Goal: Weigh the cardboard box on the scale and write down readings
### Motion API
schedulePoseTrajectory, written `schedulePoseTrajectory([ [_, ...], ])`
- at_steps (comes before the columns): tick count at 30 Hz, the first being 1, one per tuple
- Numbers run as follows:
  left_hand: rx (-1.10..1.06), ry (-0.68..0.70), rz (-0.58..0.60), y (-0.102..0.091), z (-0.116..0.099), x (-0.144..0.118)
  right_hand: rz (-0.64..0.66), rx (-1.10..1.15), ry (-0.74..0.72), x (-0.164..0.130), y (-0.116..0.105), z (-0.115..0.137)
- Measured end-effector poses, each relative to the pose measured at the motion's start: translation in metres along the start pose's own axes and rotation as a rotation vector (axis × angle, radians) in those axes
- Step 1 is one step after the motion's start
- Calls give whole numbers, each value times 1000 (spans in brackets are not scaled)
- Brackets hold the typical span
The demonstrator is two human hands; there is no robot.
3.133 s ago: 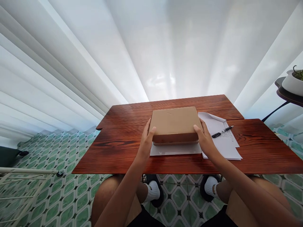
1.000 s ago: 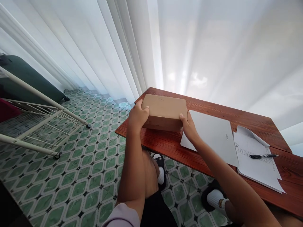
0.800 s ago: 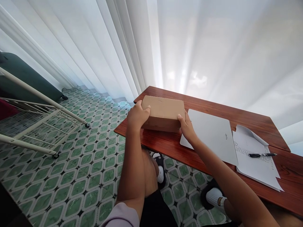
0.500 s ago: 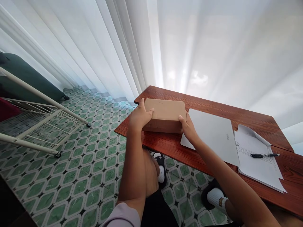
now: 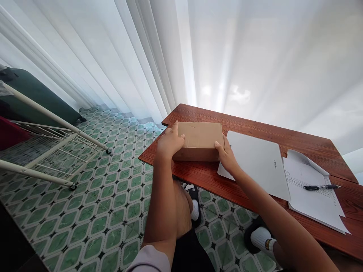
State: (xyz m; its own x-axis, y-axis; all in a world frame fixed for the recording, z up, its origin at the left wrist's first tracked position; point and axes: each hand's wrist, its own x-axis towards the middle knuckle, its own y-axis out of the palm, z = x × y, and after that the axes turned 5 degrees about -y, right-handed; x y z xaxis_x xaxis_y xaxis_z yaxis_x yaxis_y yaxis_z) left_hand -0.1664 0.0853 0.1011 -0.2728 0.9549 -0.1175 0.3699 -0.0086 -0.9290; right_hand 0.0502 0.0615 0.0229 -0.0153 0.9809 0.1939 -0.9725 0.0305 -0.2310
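A closed brown cardboard box (image 5: 200, 136) is at the left part of the reddish wooden table (image 5: 195, 170). My left hand (image 5: 171, 141) grips its left end, thumb on the near top edge and fingers over the far side. At the right end, my right hand (image 5: 227, 154) holds the near corner, with the thumb on the front edge and the other fingers along the side. The box's underside is hidden, so I cannot tell whether it rests fully on the wood. Just right of the box lies a closed silver laptop (image 5: 255, 162), near my right hand.
Sheets of paper (image 5: 314, 207) with handwriting lie right of the laptop, a black pen (image 5: 321, 187) on top. A white metal rack (image 5: 56, 113) on casters stands at left, near a dark green suitcase (image 5: 36, 94). White curtains (image 5: 255, 56) hang behind the table.
The box's far edge sits slightly lower in view, and its top looks a little flatter. Both hands keep their hold on it. The whole view has shifted slightly.
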Motion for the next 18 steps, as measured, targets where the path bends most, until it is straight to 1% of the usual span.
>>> schedulePoseTrajectory([
  [8,86,-18,40,-4,-7,-8,6,-57,3,-2,-1,-2],
  [13,115,-13,34,-4,-9,-10,13,-68,8,-2,-2,-4],
  [16,121,-2,-5,-3,-10,-11,23,-79,-1,-2,-3,-5],
  [18,120,26,-79,-1,-12,-13,26,-90,-19,-2,-4,-7],
])
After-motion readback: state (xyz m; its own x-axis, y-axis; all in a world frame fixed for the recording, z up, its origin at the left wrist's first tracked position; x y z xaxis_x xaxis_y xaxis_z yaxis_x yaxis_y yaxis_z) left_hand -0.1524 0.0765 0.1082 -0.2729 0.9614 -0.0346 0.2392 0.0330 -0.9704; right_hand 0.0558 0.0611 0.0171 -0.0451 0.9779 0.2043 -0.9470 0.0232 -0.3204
